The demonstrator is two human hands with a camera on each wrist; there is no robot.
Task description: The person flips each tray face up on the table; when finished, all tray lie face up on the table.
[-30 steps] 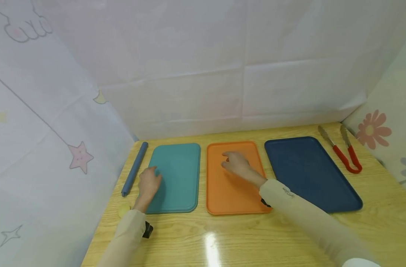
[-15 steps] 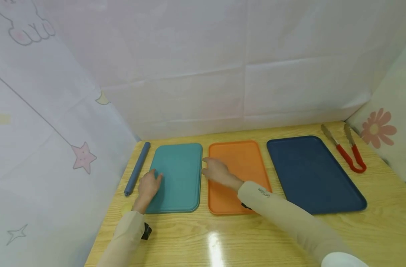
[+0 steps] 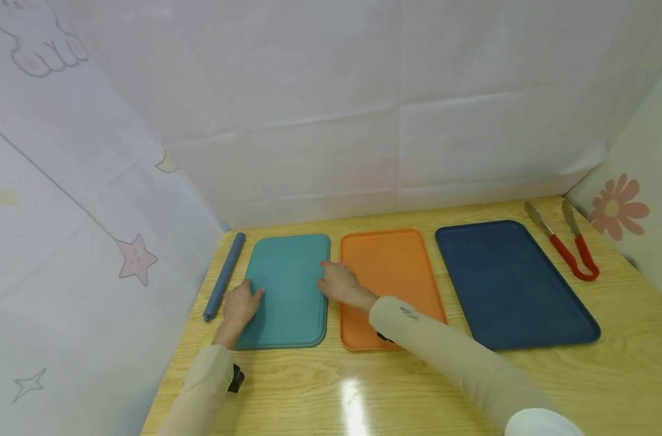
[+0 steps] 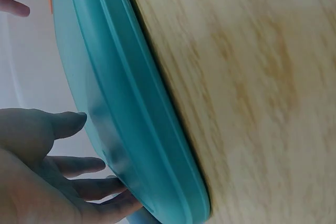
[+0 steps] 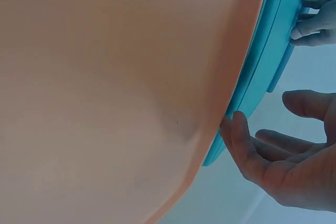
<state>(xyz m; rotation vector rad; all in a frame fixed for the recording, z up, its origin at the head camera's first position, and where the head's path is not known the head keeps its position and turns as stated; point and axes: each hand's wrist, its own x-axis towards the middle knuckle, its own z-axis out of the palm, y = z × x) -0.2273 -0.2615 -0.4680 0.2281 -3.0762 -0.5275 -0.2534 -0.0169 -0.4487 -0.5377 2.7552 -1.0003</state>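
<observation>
A: What sort of place?
B: Looks like a screened-off tabletop booth. Can't tell if home or lab.
A: Evidence?
B: Wood-grain table [image 3: 287, 387]. Creased pale backdrop sheet [image 3: 314, 121] behind the table. Cartoon-printed sheet [image 3: 64, 254] left of the table: pink star [image 3: 137, 259], crescent moon [image 3: 169, 162]. Flower-printed sheet [image 3: 655, 133] right of the table.
A: Kitchen?
B: Red-handled tongs [image 3: 564, 254] at the table's right end hint that way; not proof.

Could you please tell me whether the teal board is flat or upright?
The teal board lies flat on the table: the head view shows its broad face turned upward.
</observation>
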